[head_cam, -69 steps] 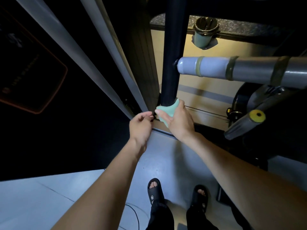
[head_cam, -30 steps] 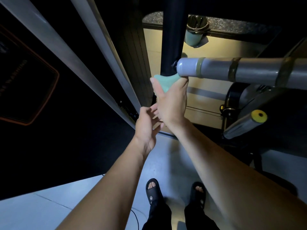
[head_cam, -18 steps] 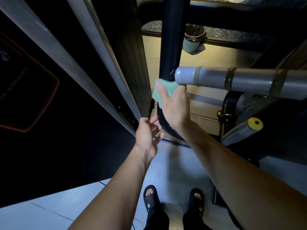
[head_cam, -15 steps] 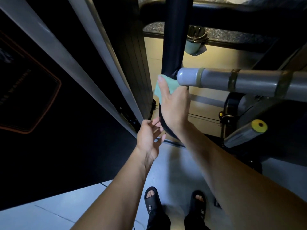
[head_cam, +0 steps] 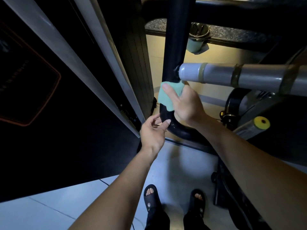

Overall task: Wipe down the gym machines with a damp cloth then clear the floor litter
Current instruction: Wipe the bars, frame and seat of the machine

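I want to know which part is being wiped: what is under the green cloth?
The green cloth lies against the black tube just below the grey bar, pressed there by the right hand. The tube's surface beneath the cloth is covered.

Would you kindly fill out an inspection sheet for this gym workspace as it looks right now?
Surface: pale tiled floor, no litter seen.
Job's things: green cloth pressed on the black machine tube, just below the grey padded bar.
Clutter: nothing seen.
Grippers: right hand holds the cloth; left hand touches the tube's bend.
Cables: thin dark cord on the floor.
Surroundings: yellow-capped handle, green cup behind.
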